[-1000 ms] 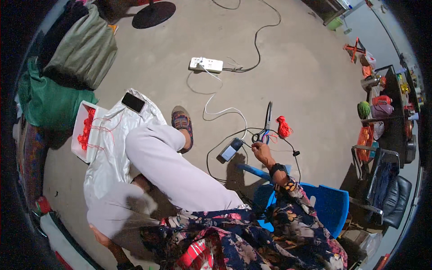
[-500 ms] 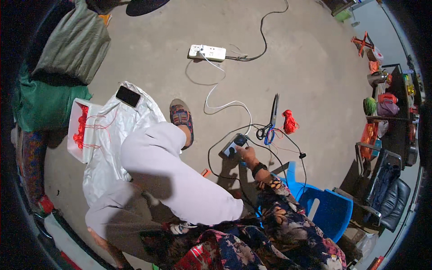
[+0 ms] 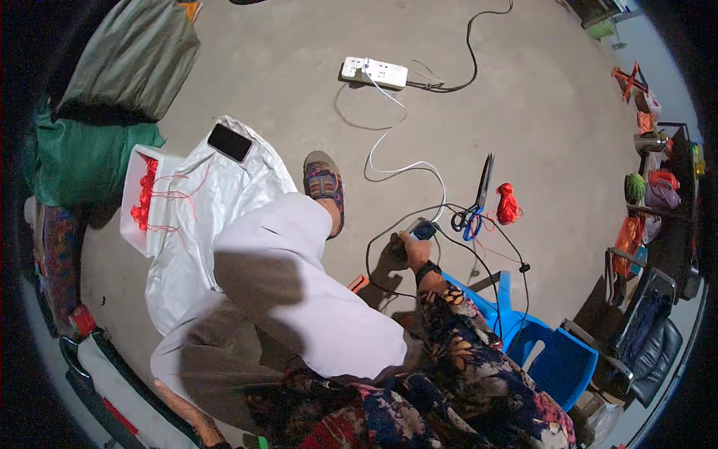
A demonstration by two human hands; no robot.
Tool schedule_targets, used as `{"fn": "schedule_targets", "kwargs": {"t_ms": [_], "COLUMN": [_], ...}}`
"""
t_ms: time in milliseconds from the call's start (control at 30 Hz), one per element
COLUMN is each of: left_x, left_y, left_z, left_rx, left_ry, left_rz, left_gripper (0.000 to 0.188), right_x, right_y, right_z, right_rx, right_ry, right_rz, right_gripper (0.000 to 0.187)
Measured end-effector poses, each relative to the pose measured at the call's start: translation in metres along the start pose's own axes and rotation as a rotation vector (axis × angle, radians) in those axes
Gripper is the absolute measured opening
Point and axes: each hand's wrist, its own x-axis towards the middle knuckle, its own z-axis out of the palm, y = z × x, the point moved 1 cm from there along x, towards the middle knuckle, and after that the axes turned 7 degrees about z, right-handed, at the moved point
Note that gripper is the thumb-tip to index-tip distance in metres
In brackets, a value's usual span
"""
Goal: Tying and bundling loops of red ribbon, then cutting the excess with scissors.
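Observation:
My right hand [image 3: 413,250] is closed round the lower end of a small dark boxy device [image 3: 425,230] above the floor; its kind does not show clearly. A white cable [image 3: 429,165] and a black cable [image 3: 368,258] run to the device. Close by on the right lie scissors [image 3: 476,206] with blue-and-black handles and a bundle of red string [image 3: 508,204]. At the lower left my left hand [image 3: 182,406] lies along my leg, its visible fingers stretched out and holding nothing. Part of that hand is hidden by the trouser leg.
A white power strip [image 3: 374,72] lies on the floor ahead. To the left, a phone [image 3: 229,142] rests on white sheeting [image 3: 179,277] beside a white box [image 3: 133,196] of red string. A blue plastic chair [image 3: 557,367] stands at the right, shelves beyond it.
My right hand has lifted and turned the device, so its pale flat face no longer shows. The whole view has shifted a little. My left hand stays by my leg.

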Motion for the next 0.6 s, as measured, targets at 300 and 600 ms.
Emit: {"fn": "schedule_targets", "kwargs": {"t_ms": [300,600], "left_x": [0.006,0.009], "left_y": [-0.015,-0.024], "left_z": [-0.004,-0.017], "left_rx": [0.013,-0.051], "left_ry": [0.002,-0.053], "left_rz": [0.078,-0.045], "left_gripper": [0.080,0.074], "right_x": [-0.008,-0.074], "right_y": [-0.001,-0.047], "right_z": [0.001,-0.016], "right_rx": [-0.053,-0.185], "right_ry": [0.105,0.111], "right_rz": [-0.052,-0.055], "right_gripper": [0.036,0.047]}}
